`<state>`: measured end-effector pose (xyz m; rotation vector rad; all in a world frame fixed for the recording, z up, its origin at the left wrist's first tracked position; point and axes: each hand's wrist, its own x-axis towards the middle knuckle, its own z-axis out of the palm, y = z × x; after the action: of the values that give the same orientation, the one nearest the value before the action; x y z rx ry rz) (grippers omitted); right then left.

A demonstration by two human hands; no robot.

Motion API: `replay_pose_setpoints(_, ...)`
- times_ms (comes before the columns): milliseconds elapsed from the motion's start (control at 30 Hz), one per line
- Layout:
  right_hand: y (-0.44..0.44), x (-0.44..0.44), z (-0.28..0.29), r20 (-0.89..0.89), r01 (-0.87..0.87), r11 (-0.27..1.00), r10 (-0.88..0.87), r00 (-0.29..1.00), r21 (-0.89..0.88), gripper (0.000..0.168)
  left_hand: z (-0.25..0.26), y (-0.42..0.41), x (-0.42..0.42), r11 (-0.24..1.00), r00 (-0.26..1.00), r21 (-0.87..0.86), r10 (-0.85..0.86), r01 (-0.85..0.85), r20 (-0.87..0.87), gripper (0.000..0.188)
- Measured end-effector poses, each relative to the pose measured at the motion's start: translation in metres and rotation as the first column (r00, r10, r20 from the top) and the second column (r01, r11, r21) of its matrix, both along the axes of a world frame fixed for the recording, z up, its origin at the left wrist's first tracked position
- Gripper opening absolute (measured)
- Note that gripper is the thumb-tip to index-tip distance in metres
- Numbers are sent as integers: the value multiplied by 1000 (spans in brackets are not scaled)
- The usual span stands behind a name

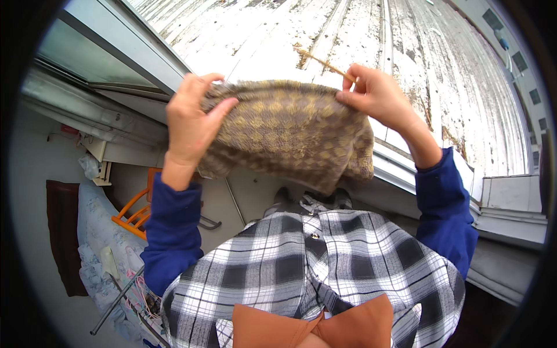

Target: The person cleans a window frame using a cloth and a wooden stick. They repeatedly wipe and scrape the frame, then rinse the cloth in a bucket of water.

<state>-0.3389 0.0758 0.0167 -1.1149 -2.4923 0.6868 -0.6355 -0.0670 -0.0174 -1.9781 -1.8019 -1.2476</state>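
Observation:
A brown and yellow patterned cloth (291,126), soft and thick like knit or towelling, hangs in front of me by its upper edge. My left hand (191,115) grips its upper left corner, thumb in front and fingers behind. At the upper right, my right hand (374,93) pinches the edge between thumb and fingers. A thin tan strip (324,63), perhaps a cord or a stick, juts up and left from the right fingers. Its far end is frayed or blurred. The cloth's lower part is bunched and blurred, and covers part of the window ledge.
An open window sash (122,43) is at my upper left. Beyond the window frame (394,167) lies a dirty white corrugated roof (261,39). Behind my left arm are an orange wooden chair (135,211), a bed with pale blue floral bedding (98,243) and a metal pole (115,302).

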Motion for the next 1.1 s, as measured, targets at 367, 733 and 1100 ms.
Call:
replay_pose_setpoints(367,-41,-13,10,-687,-349,911,109,718,-221,26,-85,6,-9,987,976,-141,100,-73,193,37)
replay_pose_setpoints(733,-68,-65,-45,-490,-435,893,330,807,-115,37,-72,-5,3,1000,963,-24,-5,12,269,30)
replay_pose_setpoints(1100,-74,-86,-60,-701,-527,710,65,710,-467,51,-61,-18,41,997,998,-57,-44,46,37,13)
